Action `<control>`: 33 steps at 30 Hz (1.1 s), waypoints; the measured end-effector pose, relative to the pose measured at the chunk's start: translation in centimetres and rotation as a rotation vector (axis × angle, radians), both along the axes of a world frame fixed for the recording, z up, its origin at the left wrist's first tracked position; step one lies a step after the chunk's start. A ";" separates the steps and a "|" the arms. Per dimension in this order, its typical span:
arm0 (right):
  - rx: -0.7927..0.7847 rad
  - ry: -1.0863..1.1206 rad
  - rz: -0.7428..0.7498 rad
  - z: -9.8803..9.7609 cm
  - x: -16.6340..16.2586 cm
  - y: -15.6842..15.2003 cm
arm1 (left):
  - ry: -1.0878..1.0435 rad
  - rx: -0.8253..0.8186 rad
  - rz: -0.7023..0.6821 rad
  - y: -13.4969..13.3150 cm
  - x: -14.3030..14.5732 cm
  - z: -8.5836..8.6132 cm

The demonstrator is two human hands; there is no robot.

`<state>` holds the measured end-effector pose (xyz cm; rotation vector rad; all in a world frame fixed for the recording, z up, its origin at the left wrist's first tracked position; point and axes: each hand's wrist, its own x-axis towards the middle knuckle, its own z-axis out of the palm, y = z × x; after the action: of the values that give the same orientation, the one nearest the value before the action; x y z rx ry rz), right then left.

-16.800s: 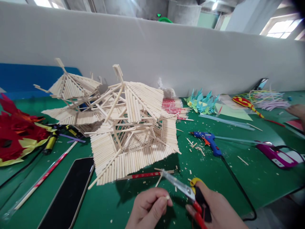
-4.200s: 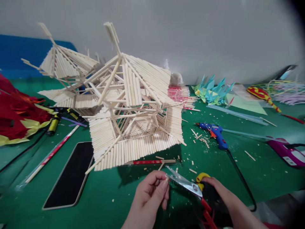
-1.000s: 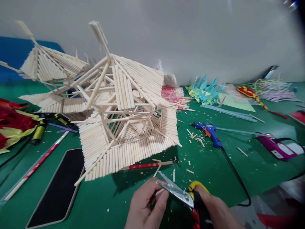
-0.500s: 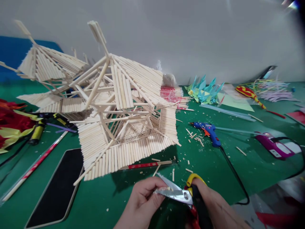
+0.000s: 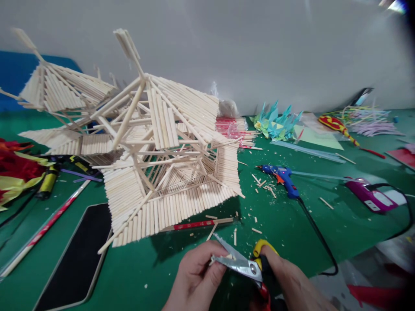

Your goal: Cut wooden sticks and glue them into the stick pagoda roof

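Observation:
My left hand (image 5: 197, 276) pinches a short wooden stick (image 5: 218, 259) at the bottom centre, its end between the blades of the scissors (image 5: 238, 261). My right hand (image 5: 288, 283) grips the scissors by their yellow, black and red handles. The blades are slightly apart around the stick. Just beyond my hands stands a large roof model of wooden sticks (image 5: 168, 160) on the green table (image 5: 292, 224), with a second stick model (image 5: 61, 99) behind it to the left.
A black phone (image 5: 78, 255) lies at the lower left beside a wrapped chopstick (image 5: 45, 229). A blue glue gun (image 5: 282, 179) with a black cord, a purple glue gun (image 5: 369, 196), stick offcuts, paper crafts (image 5: 275, 125) and red-yellow felt (image 5: 16, 168) lie around. A grey wall (image 5: 259, 52) backs the table.
The scissor blades opened and closed on the stick in my left hand over the last second. The view shifted slightly; the models stayed put.

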<state>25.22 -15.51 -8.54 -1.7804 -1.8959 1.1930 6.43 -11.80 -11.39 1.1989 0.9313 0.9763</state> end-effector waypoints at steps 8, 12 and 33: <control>-0.031 0.063 -0.040 -0.2 -0.2 -0.2 | -0.009 0.017 -0.007 0.1 0.1 0.5; -0.037 0.063 -0.032 -0.3 -0.2 -0.3 | -0.013 -0.033 -0.029 0.1 0.1 0.2; -0.032 -0.130 -0.037 -2.6 1.9 -0.6 | -0.476 -0.477 -0.102 0.1 1.1 -1.6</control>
<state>27.10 -16.10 -11.12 -1.9454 -1.9141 1.1261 7.58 -11.67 -13.03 0.5700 0.6603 0.8429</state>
